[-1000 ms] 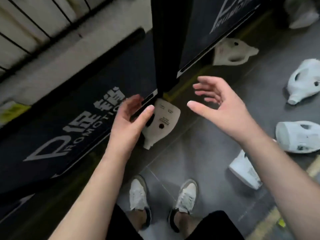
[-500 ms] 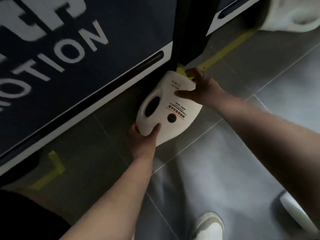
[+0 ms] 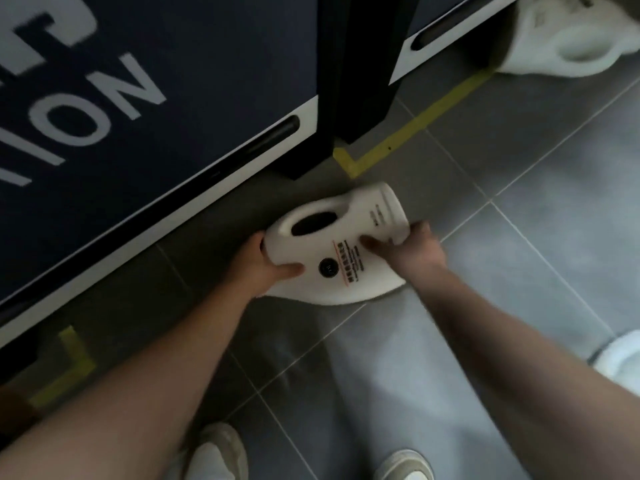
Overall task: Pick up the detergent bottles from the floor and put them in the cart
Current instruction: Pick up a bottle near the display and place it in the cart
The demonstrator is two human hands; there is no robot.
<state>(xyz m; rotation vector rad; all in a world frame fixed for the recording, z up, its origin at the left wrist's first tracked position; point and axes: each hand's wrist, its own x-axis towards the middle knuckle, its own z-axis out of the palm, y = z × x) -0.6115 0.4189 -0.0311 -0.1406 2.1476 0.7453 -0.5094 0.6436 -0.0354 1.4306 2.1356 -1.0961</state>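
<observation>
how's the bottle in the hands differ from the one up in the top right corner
The held bottle is gripped by the left hand and right hand; the corner bottle lies untouched on the floor. The held bottle shows printed text; the corner bottle, blurred, shows none. Both are white, with handles.

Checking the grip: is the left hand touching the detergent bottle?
Touching. The head view shows the left hand gripping the detergent bottle, thumb pressed on its face.
</observation>
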